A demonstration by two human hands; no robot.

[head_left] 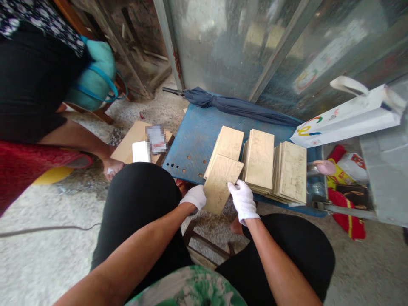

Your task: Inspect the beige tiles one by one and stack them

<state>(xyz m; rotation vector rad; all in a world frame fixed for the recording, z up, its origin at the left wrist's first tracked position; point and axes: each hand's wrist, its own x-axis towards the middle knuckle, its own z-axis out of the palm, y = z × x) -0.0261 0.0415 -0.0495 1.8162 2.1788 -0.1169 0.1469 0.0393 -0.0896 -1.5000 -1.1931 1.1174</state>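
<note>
A: You've got both gloved hands on one tan sheet [219,180]. Your left hand [194,196] grips its near-left edge, and your right hand [242,199] pinches the right edge.

B: Why tilted like that?

A: It seems you're holding it at the near edge of the blue board [194,140], partly over the leftmost stack [227,144]. Two more stacks [274,168] lie to the right, near a white bag [350,117]. A folded umbrella [236,106] lies along the far edge. Far left, another person's hand [111,168] rests on the floor.
</note>
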